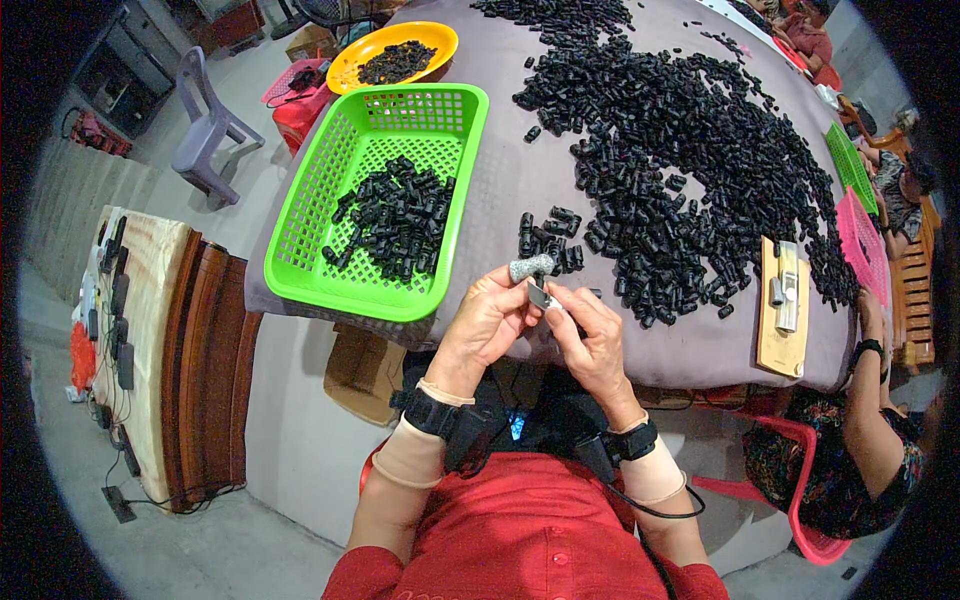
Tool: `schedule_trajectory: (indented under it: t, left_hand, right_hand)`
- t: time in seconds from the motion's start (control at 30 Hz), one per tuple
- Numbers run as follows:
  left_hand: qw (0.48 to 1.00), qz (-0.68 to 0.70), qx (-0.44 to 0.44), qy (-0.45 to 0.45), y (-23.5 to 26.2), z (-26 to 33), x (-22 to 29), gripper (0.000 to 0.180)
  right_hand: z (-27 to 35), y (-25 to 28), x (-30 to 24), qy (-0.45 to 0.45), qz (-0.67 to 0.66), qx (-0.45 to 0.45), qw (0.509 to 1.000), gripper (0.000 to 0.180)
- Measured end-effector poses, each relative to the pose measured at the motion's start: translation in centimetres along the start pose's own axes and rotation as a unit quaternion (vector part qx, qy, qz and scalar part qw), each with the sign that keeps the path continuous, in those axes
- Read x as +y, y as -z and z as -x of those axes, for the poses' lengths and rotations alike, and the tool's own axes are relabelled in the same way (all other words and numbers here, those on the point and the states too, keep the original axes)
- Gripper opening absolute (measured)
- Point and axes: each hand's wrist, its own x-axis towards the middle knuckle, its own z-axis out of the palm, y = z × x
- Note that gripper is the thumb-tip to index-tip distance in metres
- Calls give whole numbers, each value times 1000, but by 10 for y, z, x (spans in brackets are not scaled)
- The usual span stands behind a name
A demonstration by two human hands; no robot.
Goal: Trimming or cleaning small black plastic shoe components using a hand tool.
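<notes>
My left hand (488, 318) and my right hand (594, 335) meet over the table's near edge, fingers pinched close together. A speckled grey finger sleeve (529, 267) covers a fingertip of my left hand. Between the fingertips is a small black part, mostly hidden, pinched by my left hand. A small flat grey blade-like piece (539, 296) shows at the fingertips of my right hand; its exact kind is unclear. Just beyond my fingers lies a small group of short black plastic parts (541, 238). Further right spreads a large heap of similar parts (660, 180).
Left of my hands, a green basket (278, 245) holds black parts. Behind it is a yellow tray (447, 42) with small dark pieces. A wooden board (780, 345) with a metal fitting lies right. Another person's arm (868, 430) reaches in beside a pink basket (862, 235).
</notes>
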Motion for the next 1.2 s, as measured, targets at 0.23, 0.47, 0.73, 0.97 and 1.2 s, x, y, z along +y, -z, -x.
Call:
schedule_trajectory:
  t: [0.23, 0.47, 0.73, 0.97, 1.2]
  left_hand:
    - [1000, -7, -1, 1, 3, 0, -1, 25]
    - [1000, -17, 14, 7, -3, 0, -1, 19]
    - [997, -64, 37, 7, -17, 10, -2, 16]
    - [904, -341, 176, -191, -75, 59, 59, 24]
    - [827, -430, 237, -273, -71, 66, 100, 15]
  right_hand:
    - [0, -1, 0, -3, 7, 3, 1000, 19]
    - [-1, -1, -1, -2, 10, 15, 1000, 17]
    - [0, -4, 1, -24, -40, 69, 996, 13]
    - [3, 2, 1, -86, -41, 60, 994, 15]
    - [6, 0, 5, -86, -36, 61, 994, 19]
